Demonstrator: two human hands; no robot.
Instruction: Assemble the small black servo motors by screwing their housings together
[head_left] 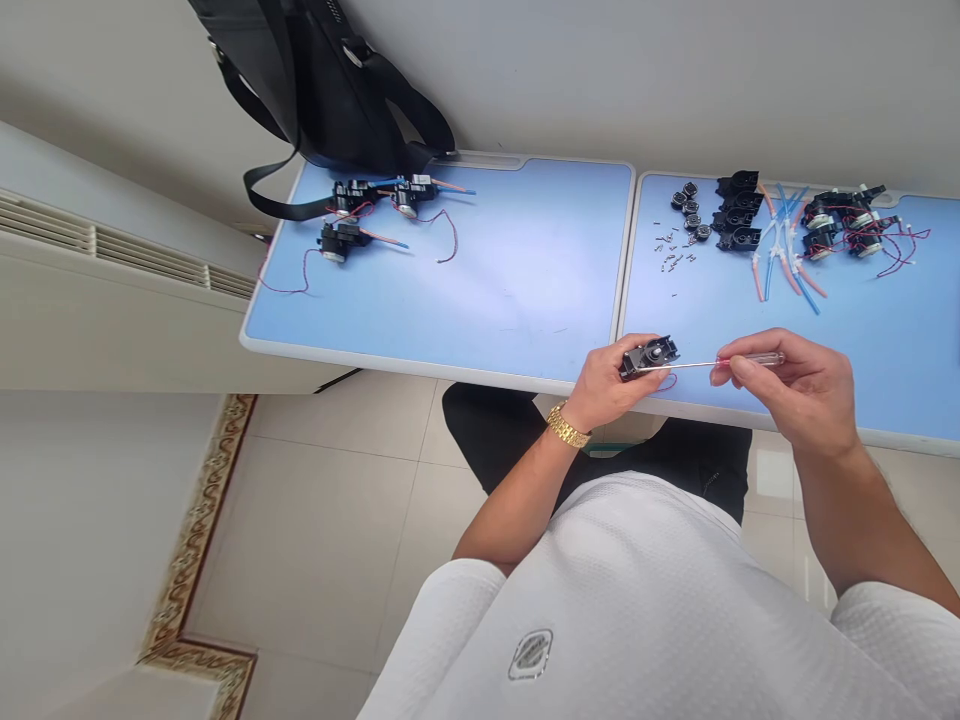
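Observation:
Near the front edge of the blue table, my left hand (604,385) is closed around a small black motor housing (649,357). A red wire (667,382) hangs beneath that part. My right hand (806,385) grips a screwdriver (757,360) by its clear red handle, the thin shaft pointing left. The tip reaches the near side of the housing; whether it sits in a screw is too small to tell. Beyond my hands lie several tiny screws (677,258), small round black parts (691,220) and a column of black housings (739,225).
Blue and orange tubes (786,250) lie crossed right of the housings, with wired black assemblies (851,220) further right. More wired assemblies (341,240) rest on the left table (510,270). A black bag (337,90) stands at its back corner, against the wall.

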